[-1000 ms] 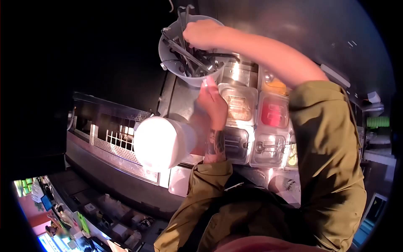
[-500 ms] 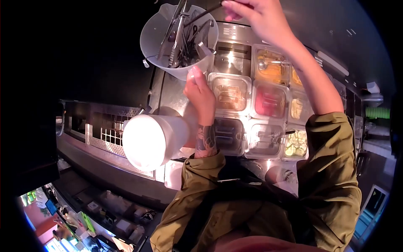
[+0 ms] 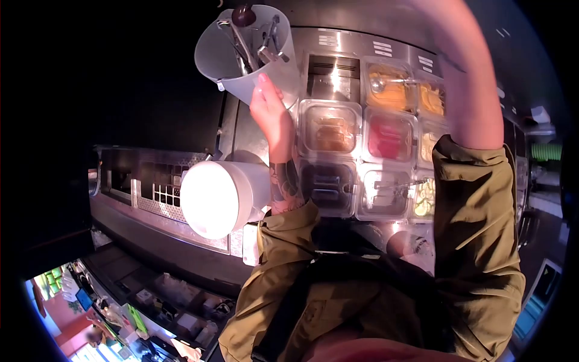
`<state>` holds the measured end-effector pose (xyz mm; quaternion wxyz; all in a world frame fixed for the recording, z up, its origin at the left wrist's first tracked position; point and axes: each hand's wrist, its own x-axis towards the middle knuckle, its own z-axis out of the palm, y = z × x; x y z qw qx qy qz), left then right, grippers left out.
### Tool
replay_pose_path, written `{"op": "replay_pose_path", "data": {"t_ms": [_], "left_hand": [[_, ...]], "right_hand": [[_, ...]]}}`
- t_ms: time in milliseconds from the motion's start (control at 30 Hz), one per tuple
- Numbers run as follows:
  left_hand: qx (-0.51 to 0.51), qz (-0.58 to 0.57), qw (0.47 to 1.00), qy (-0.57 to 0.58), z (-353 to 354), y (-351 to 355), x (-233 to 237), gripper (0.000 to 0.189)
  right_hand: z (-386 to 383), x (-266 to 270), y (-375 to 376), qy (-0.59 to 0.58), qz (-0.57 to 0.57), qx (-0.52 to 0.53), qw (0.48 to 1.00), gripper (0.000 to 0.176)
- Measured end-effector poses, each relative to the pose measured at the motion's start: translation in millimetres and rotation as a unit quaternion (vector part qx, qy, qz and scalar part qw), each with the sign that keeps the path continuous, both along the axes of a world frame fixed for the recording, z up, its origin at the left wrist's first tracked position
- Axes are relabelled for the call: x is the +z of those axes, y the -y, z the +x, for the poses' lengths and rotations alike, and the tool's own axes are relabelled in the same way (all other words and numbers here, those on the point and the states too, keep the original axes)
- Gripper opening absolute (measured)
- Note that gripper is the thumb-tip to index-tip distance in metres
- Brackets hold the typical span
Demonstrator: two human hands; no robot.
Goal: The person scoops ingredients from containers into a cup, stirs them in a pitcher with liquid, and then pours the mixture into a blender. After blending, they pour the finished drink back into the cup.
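The right hand, which was showing beside the bucket half a second ago with a slim dark implement, is now sitting beyond the top of the view; only the right forearm [image 3: 476, 84] is showing, stretching away past the food containers [image 3: 330, 130]. I can't tell what those fingers are doing or holding.

The bucket [image 3: 241, 89] is standing at the far left of the counter, directly ahead of the left hand [image 3: 269, 111], whose fingertips are touching its outer wall near the rim. Those fingers are bunching narrowly together, though from here I can't tell whether they're gripping or just steadying. The left hand is clearly lying nearer; the right arm is reaching well apart, off to the right.

Inside, the metal tongs [image 3: 242, 45] are leaning lengthwise, slanting from far left toward the fingertips. A white tub [image 3: 211, 199] is resting closer in.
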<state>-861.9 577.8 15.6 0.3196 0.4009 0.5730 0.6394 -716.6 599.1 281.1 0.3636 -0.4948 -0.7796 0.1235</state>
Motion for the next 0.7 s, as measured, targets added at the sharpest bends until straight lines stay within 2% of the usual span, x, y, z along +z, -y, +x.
{"op": "replay_pose_path", "data": {"t_ms": [100,167,233,300,333,400,433,467,500,533,567,600,667,700], "left_hand": [[0.146,0.024,0.984,-0.104,10,5,-8,0.036],[0.265,0.092,0.942,-0.182,22,27,-21,0.025],[0.219,0.105,0.938,-0.247,48,58,-16,0.019],[-0.041,0.2,0.915,-0.348,70,58,-41,0.007],[-0.173,0.109,0.935,-0.291,93,59,-59,0.007],[-0.349,0.189,0.834,-0.382,130,39,-126,0.011],[-0.393,0.132,0.796,-0.442,143,40,-135,0.013],[-0.435,0.075,0.747,-0.497,158,41,-140,0.016],[-0.471,0.019,0.691,-0.548,170,41,-142,0.019],[-0.467,0.026,0.683,-0.56,177,40,-147,0.02],[-0.464,0.033,0.676,-0.572,182,37,-151,0.021],[-0.461,0.04,0.667,-0.583,185,36,-156,0.022],[-0.426,0.092,0.726,-0.532,182,44,-158,0.025],[-0.405,0.117,0.752,-0.507,180,45,-158,0.026]], "right_hand": [[42,-10,8,-0.113,0.073,-0.021,0.991,0.024],[88,-21,22,-0.14,0.093,-0.005,0.986,0.022],[137,-35,42,-0.152,0.045,0.005,0.987,0.021],[180,-58,62,-0.163,-0.032,-0.014,0.986,0.02],[201,-74,73,-0.165,-0.07,-0.035,0.983,0.019],[258,-105,91,-0.192,-0.184,-0.031,0.963,0.016],[277,-120,102,-0.197,-0.227,-0.05,0.953,0.015],[297,-139,113,-0.196,-0.238,-0.104,0.946,0.007],[311,-156,122,-0.195,-0.247,-0.158,0.936,0.016],[300,-160,132,-0.125,-0.219,-0.208,0.945,0.025],[309,-172,138,-0.135,-0.205,-0.222,0.944,0.037],[316,-182,142,-0.128,-0.205,-0.231,0.942,0.037],[323,-197,145,-0.11,-0.201,-0.243,0.943,0.036],[320,-204,150,-0.113,-0.223,-0.307,0.918,0.037]]}}
